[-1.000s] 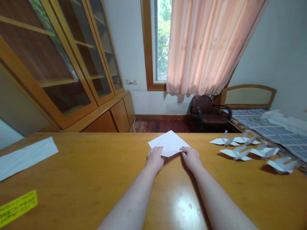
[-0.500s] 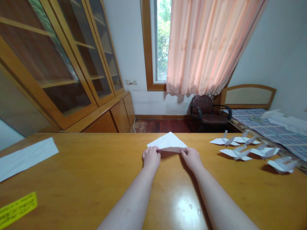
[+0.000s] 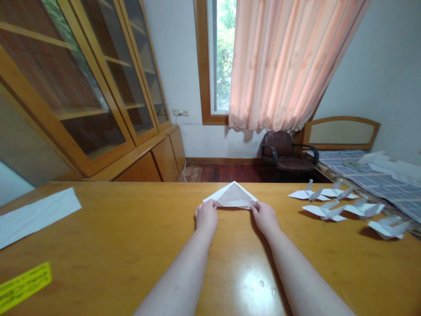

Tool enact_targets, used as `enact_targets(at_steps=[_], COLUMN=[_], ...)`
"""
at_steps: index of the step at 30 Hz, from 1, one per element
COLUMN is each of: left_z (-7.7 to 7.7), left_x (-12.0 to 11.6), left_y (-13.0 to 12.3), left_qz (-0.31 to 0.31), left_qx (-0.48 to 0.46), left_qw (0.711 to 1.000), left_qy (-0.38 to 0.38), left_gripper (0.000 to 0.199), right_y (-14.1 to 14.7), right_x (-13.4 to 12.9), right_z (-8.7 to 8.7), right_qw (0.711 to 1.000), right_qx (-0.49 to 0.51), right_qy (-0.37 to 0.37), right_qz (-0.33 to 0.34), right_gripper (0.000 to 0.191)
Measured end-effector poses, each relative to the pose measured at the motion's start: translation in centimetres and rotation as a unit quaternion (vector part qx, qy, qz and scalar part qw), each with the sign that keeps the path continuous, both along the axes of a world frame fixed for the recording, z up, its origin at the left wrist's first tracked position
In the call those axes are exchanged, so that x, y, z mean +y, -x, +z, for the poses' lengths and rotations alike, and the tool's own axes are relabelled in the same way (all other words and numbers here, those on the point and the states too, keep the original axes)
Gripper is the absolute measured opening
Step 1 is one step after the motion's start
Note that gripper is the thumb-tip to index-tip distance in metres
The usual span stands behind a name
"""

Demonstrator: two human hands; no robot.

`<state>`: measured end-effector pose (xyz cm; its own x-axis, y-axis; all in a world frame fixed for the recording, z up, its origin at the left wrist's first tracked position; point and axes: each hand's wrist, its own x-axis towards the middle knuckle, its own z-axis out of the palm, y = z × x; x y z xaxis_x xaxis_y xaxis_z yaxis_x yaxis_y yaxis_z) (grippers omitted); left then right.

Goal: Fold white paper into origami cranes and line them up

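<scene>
A folded sheet of white paper [image 3: 234, 195] lies near the far edge of the table, its point facing away from me. Its near layer shows a greyer inner face with a paler rim around it. My left hand [image 3: 206, 216] pinches the paper's near left corner between thumb and fingers. At the near right corner, my right hand [image 3: 265, 216] grips it the same way. Off to the right stand several folded paper cranes [image 3: 324, 211], apart from my hands.
White paper sheets [image 3: 36, 216] lie at the table's left, with a yellow label [image 3: 24, 285] nearer me. The wooden table [image 3: 131, 245] ends just beyond the folded paper. Past it are a glass-door cabinet [image 3: 144, 166], a brown armchair [image 3: 284, 151] and a bed [image 3: 371, 175].
The paper's near edge, lifted and curled before, now lies flatter. A grey triangular inner face has come into sight where the top was white. Both hands have barely shifted.
</scene>
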<state>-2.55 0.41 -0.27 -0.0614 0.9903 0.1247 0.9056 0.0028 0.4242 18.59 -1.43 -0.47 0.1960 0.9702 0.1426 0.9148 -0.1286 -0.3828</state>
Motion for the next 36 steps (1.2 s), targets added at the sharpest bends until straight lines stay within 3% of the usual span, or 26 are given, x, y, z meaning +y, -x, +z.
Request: enact_targets(at_steps=[13,25,32,36], left_z=[0.7,0.3,0.0,0.0], left_x=[0.0,0.1,0.0,0.0], left_y=[0.3,0.0,-0.1,-0.2], left_qz=[0.022,0.007,0.000,0.008], left_qx=[-0.026,-0.011,0.005,0.016], left_qw=[0.999,1.000,1.000,1.000], left_qy=[-0.042,-0.012,0.010,0.025], left_gripper=[0.023,0.027,0.039,0.036], right_y=[-0.7,-0.7,-0.4,-0.4], right_x=[0.4,0.2,0.2,0.3], right_z=[-1.0,-0.5,-0.5,-0.5], right_qw=[0.996,0.996,0.999,0.999], right_qx=[0.082,0.061,0.028,0.014], right_qy=[-0.010,0.022,0.018,0.023], right_qz=[-0.034,-0.065,-0.035,-0.033], right_gripper=[0.034,0.030,0.038,0.034])
